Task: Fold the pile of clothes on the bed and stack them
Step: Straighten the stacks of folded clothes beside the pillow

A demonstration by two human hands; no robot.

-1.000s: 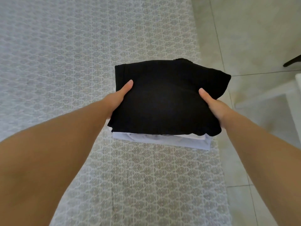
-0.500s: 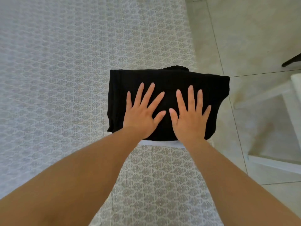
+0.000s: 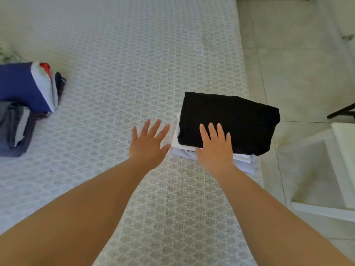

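On the near right edge of the bed [image 3: 123, 54], close to where the mattress meets the tiled floor [image 3: 299, 54], sits the folded black garment [image 3: 236, 120], topping a small stack of white and pale blue clothes [image 3: 244, 160] whose edges peek out beneath it. My right hand [image 3: 215, 148] lies flat on the near left corner of the black piece, fingers straight and spread, holding nothing. My left hand [image 3: 148, 144] is just beside the stack over the bedspread, also spread wide and empty; I cannot tell whether it touches the cover or hovers.

I judge this garment is placed and smoothed, so the stacking step for it looks finished. Well apart, at the far left of the bed, I see more clothes [image 3: 25, 89], blue, white, red and grey; they look at least partly folded, though blur makes that hard to confirm. The next move, as I read it, calls for lifting the right hand straight off without dragging the top layer, since the stack sits near the bed's edge, then reaching left for another piece.
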